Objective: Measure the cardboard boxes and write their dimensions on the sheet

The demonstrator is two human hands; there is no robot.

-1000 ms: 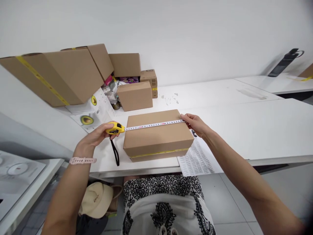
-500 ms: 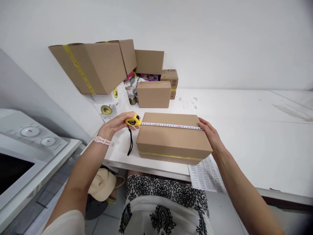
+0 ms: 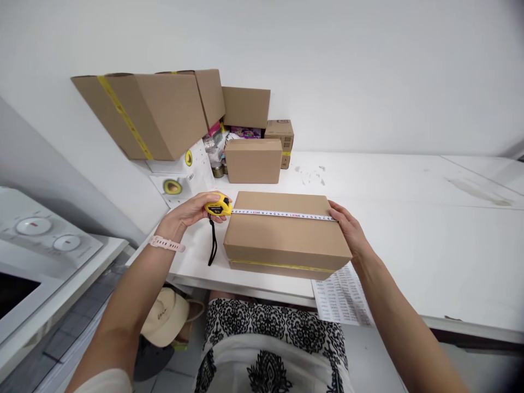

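A closed cardboard box (image 3: 282,240) with a yellow tape line along its front lies on the white table (image 3: 429,240) right in front of me. My left hand (image 3: 186,214) grips a yellow tape measure case (image 3: 218,207) at the box's left edge, its black strap hanging down. The white tape blade (image 3: 282,214) stretches across the box top. My right hand (image 3: 347,229) pinches the blade's end against the box's right edge.
Several cardboard boxes (image 3: 155,112) are stacked at the back left, with a smaller box (image 3: 252,160) and white avocado-print packaging (image 3: 174,183) beside them. A printed sheet (image 3: 341,297) hangs over the table's front edge. A white appliance (image 3: 36,245) stands at the left.
The camera view has swung left and settled. Both hands have kept the tape stretched across the box, with the blade staying along its top.
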